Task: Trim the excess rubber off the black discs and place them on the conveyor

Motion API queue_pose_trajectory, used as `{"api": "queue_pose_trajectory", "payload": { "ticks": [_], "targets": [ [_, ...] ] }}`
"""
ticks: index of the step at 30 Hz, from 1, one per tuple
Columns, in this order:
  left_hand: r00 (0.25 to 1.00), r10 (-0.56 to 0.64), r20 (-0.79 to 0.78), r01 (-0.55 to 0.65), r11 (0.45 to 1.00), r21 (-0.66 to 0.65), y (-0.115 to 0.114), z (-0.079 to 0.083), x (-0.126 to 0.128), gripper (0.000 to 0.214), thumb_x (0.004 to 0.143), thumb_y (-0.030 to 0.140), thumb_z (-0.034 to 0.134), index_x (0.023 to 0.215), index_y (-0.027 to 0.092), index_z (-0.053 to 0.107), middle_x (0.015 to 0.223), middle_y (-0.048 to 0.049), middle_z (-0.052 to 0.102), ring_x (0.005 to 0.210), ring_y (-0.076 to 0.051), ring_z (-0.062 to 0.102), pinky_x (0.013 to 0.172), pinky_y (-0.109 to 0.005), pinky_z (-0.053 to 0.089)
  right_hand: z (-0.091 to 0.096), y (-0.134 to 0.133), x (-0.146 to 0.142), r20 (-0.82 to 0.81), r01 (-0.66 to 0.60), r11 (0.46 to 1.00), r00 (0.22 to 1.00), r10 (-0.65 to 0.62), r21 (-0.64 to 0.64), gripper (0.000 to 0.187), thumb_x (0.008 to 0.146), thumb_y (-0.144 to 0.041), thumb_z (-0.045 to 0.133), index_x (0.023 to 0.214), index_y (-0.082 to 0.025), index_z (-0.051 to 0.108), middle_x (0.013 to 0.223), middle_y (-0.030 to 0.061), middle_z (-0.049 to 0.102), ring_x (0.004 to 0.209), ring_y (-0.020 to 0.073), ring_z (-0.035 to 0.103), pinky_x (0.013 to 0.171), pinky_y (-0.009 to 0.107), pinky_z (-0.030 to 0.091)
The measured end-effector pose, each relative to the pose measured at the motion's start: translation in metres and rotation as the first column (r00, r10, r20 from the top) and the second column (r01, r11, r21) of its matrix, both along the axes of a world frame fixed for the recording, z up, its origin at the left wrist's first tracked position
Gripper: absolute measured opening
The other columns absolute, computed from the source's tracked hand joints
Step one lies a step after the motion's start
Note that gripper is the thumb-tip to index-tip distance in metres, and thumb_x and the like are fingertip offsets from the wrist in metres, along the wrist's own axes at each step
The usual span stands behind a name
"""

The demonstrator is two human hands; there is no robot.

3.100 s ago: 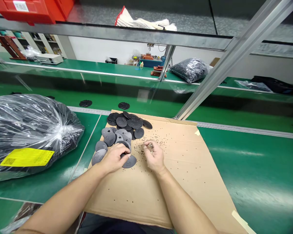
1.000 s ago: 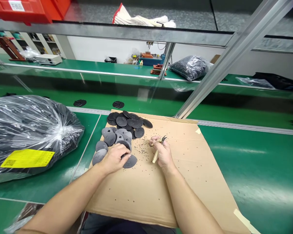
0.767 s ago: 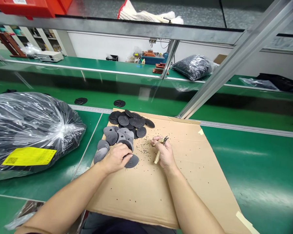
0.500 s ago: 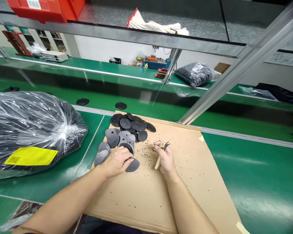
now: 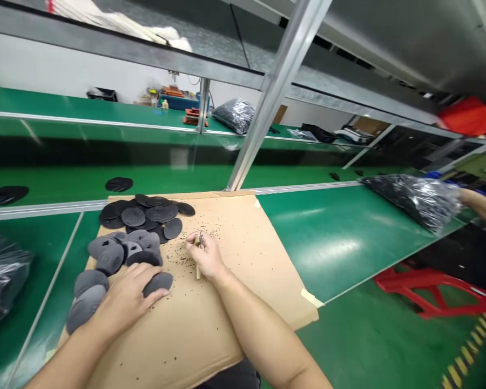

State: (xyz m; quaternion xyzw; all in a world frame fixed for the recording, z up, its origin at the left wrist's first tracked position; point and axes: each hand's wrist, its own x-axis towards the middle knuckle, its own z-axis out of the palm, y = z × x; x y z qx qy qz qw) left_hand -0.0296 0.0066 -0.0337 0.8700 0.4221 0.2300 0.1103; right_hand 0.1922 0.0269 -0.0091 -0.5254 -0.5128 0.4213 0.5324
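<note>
Left hand point(image 5: 123, 298): fingers and thumb around a grey disc point(image 5: 159, 282); can't tell if it grips
Right hand point(image 5: 206, 258): holds a pale-handled tool point(image 5: 198, 272)
Grey disc: on the cardboard point(image 5: 259, 243), near other discs point(image 5: 162, 214)

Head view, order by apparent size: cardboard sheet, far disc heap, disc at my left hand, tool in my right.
1. Cardboard sheet
2. Far disc heap
Smallest, order unsure: disc and tool, partly hidden by left hand and right hand respectively.

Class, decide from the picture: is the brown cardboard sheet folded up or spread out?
Spread out: the brown cardboard sheet lies open across the green tabletop, bearing dark oval discs.
</note>
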Motion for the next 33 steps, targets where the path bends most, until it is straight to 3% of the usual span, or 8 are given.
{"api": "queue_pose_trajectory", "payload": {
  "ticks": [6,13,19,22,25,28,30,33],
  "targets": [
    [1.0,-0.02,-0.003,0.021,0.996,0.081,0.002,-0.006,-0.001,0.032,0.082,0.047,0.06,0.106,0.026,0.064,0.1,-0.0032,0.068,0.091,-0.023,0.064,0.079,-0.034,0.051,-0.003,-0.003,-0.001,0.046,-0.036,0.999,0.998,0.036,0.006,0.015,0.071,-0.029,0.062,0.083,-0.02,0.06,0.078,-0.0004,0.061,0.07,0.015,0.058,0.07,0.03,0.05],
    [0.999,-0.03,-0.023,0.032,0.992,0.12,0.007,-0.015,-0.005,0.031,0.083,0.048,0.057,0.105,0.026,0.064,0.1,-0.0041,0.069,0.09,-0.026,0.065,0.076,-0.037,0.052,-0.005,-0.006,-0.006,0.303,-0.064,0.993,0.953,0.032,0.098,0.013,0.069,-0.025,0.067,0.081,-0.021,0.062,0.086,0.0008,0.063,0.08,0.0164,0.06,0.078,0.03,0.049],
    [0.99,0.004,0.144,-0.031,0.982,0.188,0.003,0.001,-0.003,0.037,0.083,0.045,0.06,0.112,0.022,0.058,0.104,-0.0092,0.067,0.096,-0.028,0.064,0.088,-0.042,0.051,0.003,-0.013,-0.009,0.3,-0.043,0.966,0.953,-0.036,0.254,0.014,0.077,-0.032,0.059,0.083,-0.022,0.053,0.081,0.0015,0.056,0.074,0.0164,0.056,0.075,0.033,0.049],
    [0.975,0.019,0.222,-0.06,0.982,0.179,-0.005,0.011,-0.001,0.058,0.075,0.047,0.069,0.123,0.019,0.051,0.111,-0.0136,0.063,0.098,-0.029,0.064,0.088,-0.042,0.053,0.01,-0.024,-0.02,0.272,-0.04,0.915,0.959,-0.078,0.401,0.028,0.078,-0.043,0.059,0.091,-0.022,0.047,0.088,0.0041,0.052,0.084,0.0188,0.054,0.081,0.038,0.049],
    [0.969,-0.053,0.243,0.02,0.991,0.134,-0.013,0.013,0.001,0.072,0.075,0.045,0.068,0.135,0.017,0.039,0.117,-0.0159,0.061,0.097,-0.028,0.065,0.081,-0.038,0.056,0.014,-0.038,-0.04,0.327,-0.204,0.854,0.944,0.042,0.479,0.043,0.076,-0.054,0.061,0.1,-0.022,0.045,0.095,0.007,0.05,0.093,0.0216,0.052,0.085,0.041,0.049],
    [0.967,-0.045,0.252,0.039,0.999,0.029,-0.017,0.011,0.001,0.064,0.082,0.035,0.057,0.139,0.017,0.034,0.109,-0.0133,0.066,0.088,-0.024,0.068,0.072,-0.033,0.057,0.019,-0.049,-0.061,0.416,-0.315,0.837,0.902,0.118,0.447,0.052,0.078,-0.059,0.059,0.11,-0.021,0.044,0.104,0.0105,0.051,0.103,0.0244,0.051,0.092,0.045,0.048],
    [0.963,0.02,0.27,-0.004,0.998,-0.061,-0.015,0.011,0.0,0.052,0.085,0.032,0.052,0.134,0.018,0.042,0.098,-0.0095,0.069,0.083,-0.022,0.068,0.068,-0.03,0.056,0.024,-0.055,-0.069,0.474,-0.367,0.835,0.868,0.149,0.409,0.064,0.078,-0.059,0.06,0.124,-0.019,0.039,0.118,0.0151,0.048,0.116,0.0271,0.047,0.1,0.047,0.044],
    [0.931,0.137,0.337,-0.109,0.989,-0.101,-0.01,0.014,-0.003,0.03,0.088,0.033,0.045,0.108,0.018,0.061,0.083,-0.0055,0.069,0.08,-0.02,0.068,0.074,-0.031,0.054,0.032,-0.066,-0.062,0.583,-0.444,0.832,0.79,0.189,0.331,0.091,0.078,-0.057,0.063,0.144,-0.016,0.015,0.143,0.0207,0.031,0.137,0.0313,0.028,0.111,0.05,0.033]
  ]
}}
